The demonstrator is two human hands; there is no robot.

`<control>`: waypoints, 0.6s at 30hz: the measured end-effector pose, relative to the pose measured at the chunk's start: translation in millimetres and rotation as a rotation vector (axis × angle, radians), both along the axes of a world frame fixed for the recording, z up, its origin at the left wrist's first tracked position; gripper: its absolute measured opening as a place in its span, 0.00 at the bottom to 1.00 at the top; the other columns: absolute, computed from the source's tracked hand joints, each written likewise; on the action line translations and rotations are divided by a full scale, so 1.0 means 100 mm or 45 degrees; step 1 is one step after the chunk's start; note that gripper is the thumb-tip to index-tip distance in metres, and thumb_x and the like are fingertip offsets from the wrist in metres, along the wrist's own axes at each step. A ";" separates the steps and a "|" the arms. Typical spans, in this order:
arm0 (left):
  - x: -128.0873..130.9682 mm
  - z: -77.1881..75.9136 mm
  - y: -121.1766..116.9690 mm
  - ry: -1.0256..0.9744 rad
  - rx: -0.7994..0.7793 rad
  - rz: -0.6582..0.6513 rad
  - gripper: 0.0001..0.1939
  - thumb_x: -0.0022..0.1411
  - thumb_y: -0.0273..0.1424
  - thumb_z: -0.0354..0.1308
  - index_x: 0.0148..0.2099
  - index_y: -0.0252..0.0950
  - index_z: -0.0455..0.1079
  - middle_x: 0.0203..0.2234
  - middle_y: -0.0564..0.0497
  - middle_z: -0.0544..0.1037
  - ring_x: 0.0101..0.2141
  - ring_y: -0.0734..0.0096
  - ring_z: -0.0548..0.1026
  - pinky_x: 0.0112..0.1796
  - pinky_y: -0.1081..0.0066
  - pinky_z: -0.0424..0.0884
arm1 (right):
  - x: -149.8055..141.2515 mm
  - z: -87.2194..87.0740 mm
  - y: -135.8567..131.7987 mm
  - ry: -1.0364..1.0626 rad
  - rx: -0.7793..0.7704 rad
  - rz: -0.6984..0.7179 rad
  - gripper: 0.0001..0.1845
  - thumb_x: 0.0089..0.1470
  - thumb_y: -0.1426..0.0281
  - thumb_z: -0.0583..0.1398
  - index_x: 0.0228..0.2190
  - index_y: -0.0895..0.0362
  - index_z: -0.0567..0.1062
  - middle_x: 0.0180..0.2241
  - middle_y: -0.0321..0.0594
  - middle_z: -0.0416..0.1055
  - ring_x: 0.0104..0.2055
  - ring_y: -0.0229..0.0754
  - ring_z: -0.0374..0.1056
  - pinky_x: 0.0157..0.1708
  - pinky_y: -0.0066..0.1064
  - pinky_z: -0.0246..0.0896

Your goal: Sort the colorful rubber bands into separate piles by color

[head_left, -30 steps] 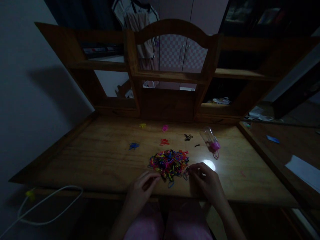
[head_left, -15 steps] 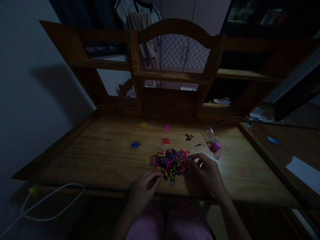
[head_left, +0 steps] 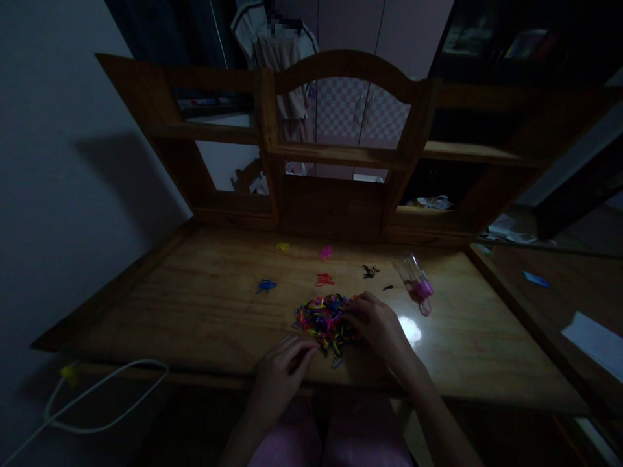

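Note:
A mixed heap of small coloured rubber bands lies near the front of the wooden desk. My right hand reaches into the heap's right side, thumb and fingers drawn together; whatever is between the tips is hidden. At the heap's lower left edge is my left hand, its thumb and forefinger nearly meeting, with anything in them too small to make out. Behind the heap lie sorted clusters: blue bands, red bands, yellow bands, pink bands and black bands.
A clear plastic bottle with a pink cap lies at the right, near one dark piece. A wooden shelf unit rises along the desk's back. A white cable loops at the front left.
My right hand has moved left, from the heap's right edge onto the heap. My left hand stays about where it was. The view has tilted slightly.

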State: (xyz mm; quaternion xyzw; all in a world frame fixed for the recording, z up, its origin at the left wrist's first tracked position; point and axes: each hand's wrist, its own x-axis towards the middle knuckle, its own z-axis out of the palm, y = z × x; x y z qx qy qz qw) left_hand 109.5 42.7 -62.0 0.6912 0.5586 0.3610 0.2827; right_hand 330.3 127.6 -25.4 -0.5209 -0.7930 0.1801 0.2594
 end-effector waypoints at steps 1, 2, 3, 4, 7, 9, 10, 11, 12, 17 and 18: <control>0.00 0.00 0.00 0.000 -0.002 -0.002 0.08 0.68 0.34 0.52 0.40 0.43 0.72 0.38 0.53 0.78 0.42 0.68 0.75 0.44 0.70 0.69 | -0.01 -0.01 0.00 0.002 0.000 -0.001 0.05 0.55 0.71 0.63 0.36 0.51 0.79 0.37 0.38 0.72 0.35 0.40 0.70 0.34 0.28 0.62; 0.00 0.01 0.00 -0.001 -0.004 -0.004 0.08 0.68 0.34 0.52 0.40 0.43 0.72 0.38 0.53 0.78 0.42 0.68 0.75 0.44 0.70 0.69 | -0.01 -0.01 0.00 0.005 0.000 0.000 0.05 0.55 0.71 0.62 0.35 0.52 0.78 0.37 0.38 0.72 0.35 0.40 0.70 0.34 0.27 0.62; 0.00 0.01 0.00 -0.002 -0.006 -0.003 0.08 0.68 0.34 0.52 0.41 0.43 0.72 0.38 0.53 0.78 0.42 0.68 0.75 0.44 0.70 0.69 | -0.02 -0.01 -0.01 0.010 -0.001 -0.003 0.06 0.55 0.72 0.62 0.35 0.52 0.78 0.37 0.38 0.72 0.35 0.40 0.70 0.34 0.27 0.62; 0.01 0.01 -0.01 -0.001 -0.007 -0.002 0.08 0.68 0.34 0.51 0.41 0.43 0.72 0.38 0.53 0.78 0.42 0.68 0.75 0.44 0.70 0.69 | -0.03 -0.01 -0.01 0.016 -0.002 -0.008 0.06 0.56 0.72 0.61 0.35 0.52 0.78 0.37 0.38 0.72 0.34 0.39 0.70 0.34 0.27 0.62; 0.01 0.02 -0.01 0.004 -0.001 0.013 0.09 0.68 0.35 0.52 0.40 0.43 0.73 0.37 0.53 0.78 0.42 0.67 0.75 0.44 0.70 0.70 | -0.04 0.00 -0.01 0.055 0.001 -0.033 0.06 0.57 0.72 0.60 0.33 0.54 0.78 0.36 0.38 0.71 0.33 0.39 0.69 0.33 0.27 0.62; 0.00 0.02 0.00 -0.003 0.012 0.023 0.09 0.68 0.35 0.52 0.40 0.42 0.73 0.37 0.52 0.78 0.41 0.67 0.76 0.44 0.70 0.71 | -0.05 0.02 -0.02 0.097 0.004 -0.038 0.06 0.57 0.72 0.59 0.32 0.54 0.78 0.35 0.39 0.71 0.33 0.39 0.69 0.34 0.28 0.62; 0.00 0.02 0.00 -0.011 0.019 0.030 0.09 0.68 0.35 0.51 0.40 0.42 0.73 0.37 0.52 0.78 0.41 0.67 0.76 0.44 0.70 0.71 | -0.04 0.03 -0.02 0.120 0.004 -0.032 0.07 0.57 0.72 0.59 0.32 0.55 0.78 0.35 0.39 0.71 0.33 0.39 0.69 0.34 0.28 0.62; -0.01 0.03 0.00 -0.018 0.023 0.033 0.09 0.68 0.35 0.52 0.40 0.42 0.73 0.37 0.52 0.78 0.41 0.66 0.76 0.43 0.70 0.71 | -0.04 0.04 -0.03 0.143 0.001 -0.026 0.07 0.57 0.72 0.58 0.32 0.55 0.77 0.35 0.40 0.71 0.33 0.40 0.69 0.34 0.29 0.62; -0.01 0.03 0.00 -0.024 0.027 0.033 0.09 0.68 0.34 0.52 0.40 0.42 0.73 0.37 0.52 0.78 0.40 0.66 0.76 0.43 0.70 0.72 | -0.04 0.05 -0.03 0.164 -0.002 -0.020 0.07 0.57 0.72 0.58 0.32 0.55 0.77 0.35 0.40 0.72 0.33 0.40 0.69 0.34 0.29 0.62; -0.02 0.04 0.00 -0.024 0.030 0.019 0.09 0.67 0.33 0.52 0.40 0.42 0.74 0.37 0.52 0.79 0.41 0.66 0.76 0.42 0.70 0.72 | 0.00 0.09 -0.02 0.239 -0.024 -0.029 0.06 0.55 0.70 0.59 0.32 0.56 0.78 0.33 0.41 0.73 0.29 0.39 0.68 0.30 0.29 0.61; -0.02 0.04 0.00 -0.022 0.028 0.021 0.09 0.67 0.33 0.52 0.40 0.42 0.74 0.37 0.52 0.79 0.41 0.66 0.76 0.43 0.70 0.72 | 0.00 0.10 -0.02 0.251 -0.034 -0.046 0.07 0.55 0.69 0.59 0.32 0.56 0.78 0.32 0.40 0.74 0.28 0.39 0.68 0.29 0.29 0.60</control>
